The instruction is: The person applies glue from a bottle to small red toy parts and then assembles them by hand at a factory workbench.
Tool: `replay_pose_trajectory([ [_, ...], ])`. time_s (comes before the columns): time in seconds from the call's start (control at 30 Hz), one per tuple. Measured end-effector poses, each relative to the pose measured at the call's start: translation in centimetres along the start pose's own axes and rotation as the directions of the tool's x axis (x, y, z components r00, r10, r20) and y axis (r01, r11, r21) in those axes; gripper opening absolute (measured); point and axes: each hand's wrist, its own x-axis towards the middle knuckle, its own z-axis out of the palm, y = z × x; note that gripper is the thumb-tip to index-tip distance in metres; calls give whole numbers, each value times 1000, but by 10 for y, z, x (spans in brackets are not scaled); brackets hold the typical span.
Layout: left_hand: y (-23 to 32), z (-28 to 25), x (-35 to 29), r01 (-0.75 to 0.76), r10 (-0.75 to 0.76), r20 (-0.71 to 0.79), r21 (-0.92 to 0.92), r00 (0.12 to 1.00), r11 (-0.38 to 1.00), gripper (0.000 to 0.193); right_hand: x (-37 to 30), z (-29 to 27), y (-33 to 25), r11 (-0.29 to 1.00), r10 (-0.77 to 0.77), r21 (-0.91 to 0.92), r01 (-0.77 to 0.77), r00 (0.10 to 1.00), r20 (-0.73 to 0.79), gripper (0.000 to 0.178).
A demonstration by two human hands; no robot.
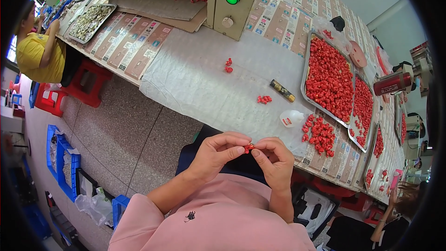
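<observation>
The person is sitting at a long tabletop (200,79) covered in pale paper, with both hands raised over the lap, just short of the near edge. The left hand (218,151) and the right hand (275,158) are meeting fingertip to fingertip, and one small red piece (249,147) is sitting pinched between them. The fingers of both hands are closing narrowly around it, thumbs and forefingers pressing from either side, so only a sliver of red is showing in the gap.

On the tabletop ahead, two metal trays are lying side by side at the right, a large tray (306,65) heaped with red pieces and a second tray (357,142) behind it, also filled. One loose pile of red pieces (319,134) is resting just in front of the large tray, near the right hand. Two smaller clusters are lying farther out: one cluster (264,99) of a few pieces and another (228,65) beyond it. One dark slim tube (282,90) is lying between the nearer cluster and the large tray, and one small white bottle (290,119) is lying beside the pile. A beige control box (232,0) with one green button is standing at the far side. Another person in a yellow shirt (39,56) is sitting at far left.
</observation>
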Motion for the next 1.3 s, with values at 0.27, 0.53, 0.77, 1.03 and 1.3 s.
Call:
replay_pose_trajectory([
  [0.27, -3, 7, 1, 38, -40, -59, -40, 997, 998, 21, -4, -5, 7, 992, 79, 93, -80, 997, 12, 13],
  [0.53, -3, 3, 1, -101, 99, 20, 127, 995, 987, 22, -7, -5, 9, 978, 135, 154, -139, 990, 42, 13],
  [0.77, -4, 2, -2, -108, 107, 16, 131, 994, 985, 22, -7, -5, 9, 971, 141, 189, -148, 989, 53, 13],
  [1.03, -3, 1, -1, -212, 194, 90, 294, 977, 932, 19, -12, -6, 7, 988, 90, 120, -99, 993, 74, 11],
  [1.3, -5, 2, -2, -261, 240, 103, 326, 965, 909, 20, -15, -3, 6, 988, 83, 129, -87, 996, 37, 10],
])
